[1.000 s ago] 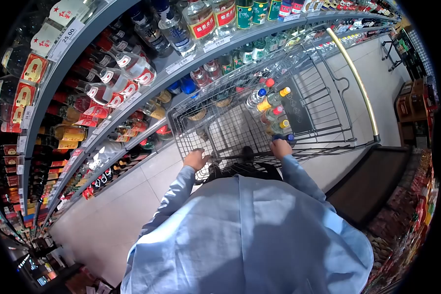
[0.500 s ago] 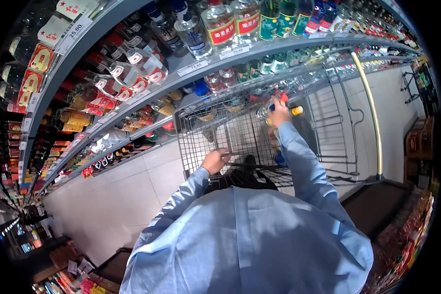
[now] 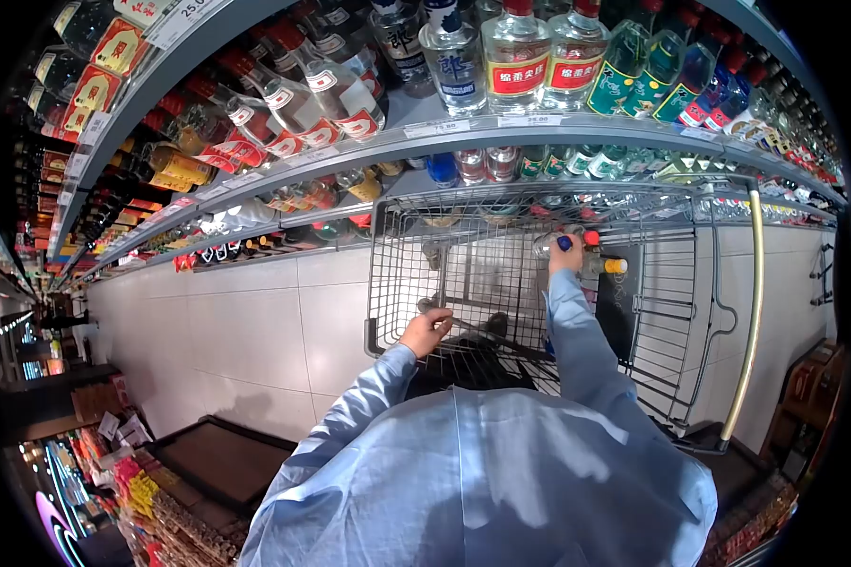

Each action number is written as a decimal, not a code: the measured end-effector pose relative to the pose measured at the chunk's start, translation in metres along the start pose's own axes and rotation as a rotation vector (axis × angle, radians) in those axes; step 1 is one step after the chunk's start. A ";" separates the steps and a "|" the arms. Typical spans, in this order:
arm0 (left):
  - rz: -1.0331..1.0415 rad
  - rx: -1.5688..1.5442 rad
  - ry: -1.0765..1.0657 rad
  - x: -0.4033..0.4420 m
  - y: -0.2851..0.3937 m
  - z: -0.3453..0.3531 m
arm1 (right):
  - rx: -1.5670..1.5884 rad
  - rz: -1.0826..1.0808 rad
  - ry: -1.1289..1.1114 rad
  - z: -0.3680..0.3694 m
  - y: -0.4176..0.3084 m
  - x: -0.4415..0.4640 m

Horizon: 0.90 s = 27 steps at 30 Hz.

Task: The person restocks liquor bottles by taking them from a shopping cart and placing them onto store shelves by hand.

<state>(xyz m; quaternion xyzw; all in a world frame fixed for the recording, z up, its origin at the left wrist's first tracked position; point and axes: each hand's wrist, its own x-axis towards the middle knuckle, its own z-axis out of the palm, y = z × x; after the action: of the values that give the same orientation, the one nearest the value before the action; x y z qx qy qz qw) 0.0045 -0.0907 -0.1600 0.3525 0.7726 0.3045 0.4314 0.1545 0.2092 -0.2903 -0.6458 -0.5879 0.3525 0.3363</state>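
Inside the wire shopping cart [image 3: 375,283], my right hand [image 3: 565,257] has its fingers closed around the neck of a clear bottle [image 3: 543,247] with a blue cap. A red-capped bottle [image 3: 592,238] lies just right of these fingers. Slightly lower is a bottle with a yellow cap [image 3: 616,266]. My left hand [image 3: 426,331] is over the cart's near left part, its fingers curled. Nothing shows in them, and I cannot tell whether they touch the wire.
Shelves of liquor bottles [image 3: 517,61] curve along the far side, with price tags on a grey shelf edge [image 3: 407,134]. The cart's pale handle [image 3: 755,312] stands at the right. Tiled floor [image 3: 227,331] stretches left. Dark display stands [image 3: 219,465] are behind me.
My view has shifted, and the cart and shelves appear farther right and lower. My right hand has moved from beside the red cap onto the blue-capped bottle. My left hand stays curled.
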 end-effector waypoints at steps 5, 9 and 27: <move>-0.007 -0.013 -0.020 0.002 0.008 0.011 | 0.159 -0.074 -0.115 0.010 0.016 -0.002; -0.003 0.011 0.017 -0.003 0.008 0.009 | 0.397 -0.024 -0.262 0.008 0.049 0.015; 0.140 -0.117 0.019 0.026 0.010 0.014 | 0.024 -0.400 -0.524 -0.109 -0.136 -0.080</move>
<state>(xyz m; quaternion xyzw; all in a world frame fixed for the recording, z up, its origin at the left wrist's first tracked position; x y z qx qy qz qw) 0.0100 -0.0616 -0.1701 0.3771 0.7310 0.3817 0.4216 0.1715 0.1389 -0.1124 -0.4009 -0.7654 0.4404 0.2440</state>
